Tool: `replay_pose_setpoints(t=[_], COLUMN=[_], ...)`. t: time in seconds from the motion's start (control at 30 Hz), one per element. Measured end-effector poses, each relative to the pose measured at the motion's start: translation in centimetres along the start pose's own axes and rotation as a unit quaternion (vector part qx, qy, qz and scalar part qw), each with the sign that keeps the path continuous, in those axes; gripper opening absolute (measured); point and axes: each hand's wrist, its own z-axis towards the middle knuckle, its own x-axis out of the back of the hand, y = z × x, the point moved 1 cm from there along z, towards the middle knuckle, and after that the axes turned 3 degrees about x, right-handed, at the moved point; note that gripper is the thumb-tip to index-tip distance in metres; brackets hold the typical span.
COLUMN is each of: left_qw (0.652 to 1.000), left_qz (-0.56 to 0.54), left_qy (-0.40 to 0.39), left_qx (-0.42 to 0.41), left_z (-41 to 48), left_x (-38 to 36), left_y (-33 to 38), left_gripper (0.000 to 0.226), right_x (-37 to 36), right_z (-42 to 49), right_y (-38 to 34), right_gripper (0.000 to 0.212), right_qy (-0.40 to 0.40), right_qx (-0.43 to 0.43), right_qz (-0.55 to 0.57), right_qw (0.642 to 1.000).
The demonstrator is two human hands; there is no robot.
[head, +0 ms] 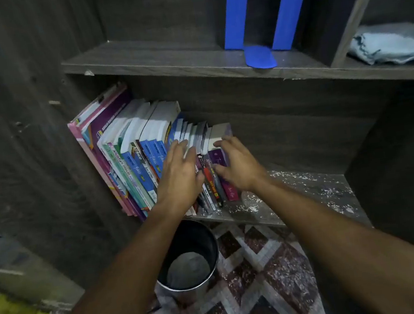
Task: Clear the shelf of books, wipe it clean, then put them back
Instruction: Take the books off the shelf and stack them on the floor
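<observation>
The books point(132, 150) lean at the left of the dusty lower shelf point(296, 192), the left hand point(179, 176) lies spread flat on their spines and the right hand point(238, 166) cups the end volume point(221, 131), perhaps gripping it, so they'd best squeeze inward before lifting.
</observation>
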Motion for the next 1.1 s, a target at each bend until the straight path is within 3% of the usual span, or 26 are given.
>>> replay_pose_setpoints(t=[0.33, 0.7, 0.9, 1.1], left_qw=[1.000, 0.998, 0.999, 0.999], left_qz=[-0.017, -0.046, -0.042, -0.029], left_qy=[0.018, 0.034, 0.030, 0.021], left_qx=[-0.004, 0.008, 0.006, -0.005], left_z=[0.9, 1.2, 1.1, 1.2], left_x=[-1.9, -2.0, -1.7, -1.6], left_y=[-0.5, -0.3, -0.1, -0.3], left_gripper=[0.050, 0.043, 0.044, 0.042], right_x=[-2.2, -2.3, -2.1, -2.3], right_z=[2.6, 2.9, 3.0, 3.1], right_y=[1.1, 1.7, 1.8, 1.7], right_gripper=[0.046, 0.050, 0.050, 0.057], right_qy=[0.028, 0.051, 0.066, 0.023], right_qx=[0.042, 0.035, 0.046, 0.052], right_qz=[-0.065, -0.027, -0.078, -0.108], right_qw=[0.997, 0.998, 0.994, 0.993])
